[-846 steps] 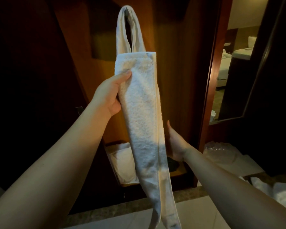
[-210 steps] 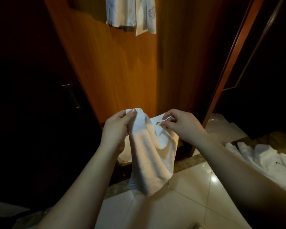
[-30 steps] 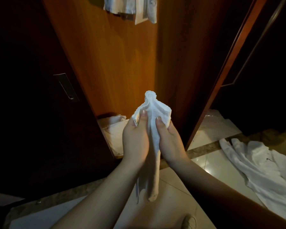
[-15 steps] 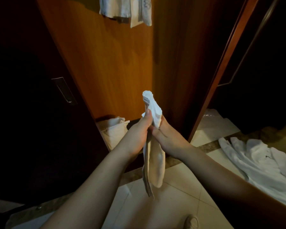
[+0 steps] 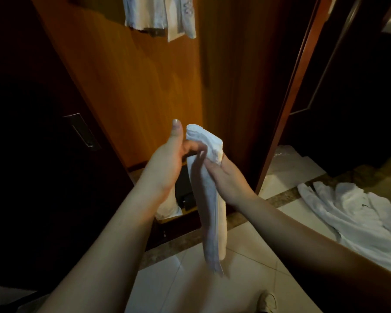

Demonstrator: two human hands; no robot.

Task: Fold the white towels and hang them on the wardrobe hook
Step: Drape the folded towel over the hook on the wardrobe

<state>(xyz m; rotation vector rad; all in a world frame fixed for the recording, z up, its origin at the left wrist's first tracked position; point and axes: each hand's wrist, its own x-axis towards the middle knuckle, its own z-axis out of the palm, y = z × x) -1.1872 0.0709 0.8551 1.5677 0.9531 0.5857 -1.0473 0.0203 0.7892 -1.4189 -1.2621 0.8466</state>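
A white towel (image 5: 209,199), folded into a narrow strip, hangs down between my hands in front of the wooden wardrobe panel (image 5: 133,86). My right hand (image 5: 228,179) grips its upper part from the right, and the folded top sticks up above the fingers. From the left, my left hand (image 5: 169,161) curls its blurred fingers onto the strip, thumb raised clear of it. Folded white towels (image 5: 158,16) hang at the top edge of the view; their hook is out of sight.
A heap of white towels (image 5: 352,215) lies on the tiled floor at the right. The wardrobe's bottom shelf holds white cloth (image 5: 167,206) and a dark box (image 5: 185,195). A dark door with a metal handle (image 5: 81,129) stands at the left. My shoe (image 5: 266,301) shows below.
The towel has gone from a bunched top to a narrower strip. My left thumb has lifted off it, and my right hand has slid slightly right and down.
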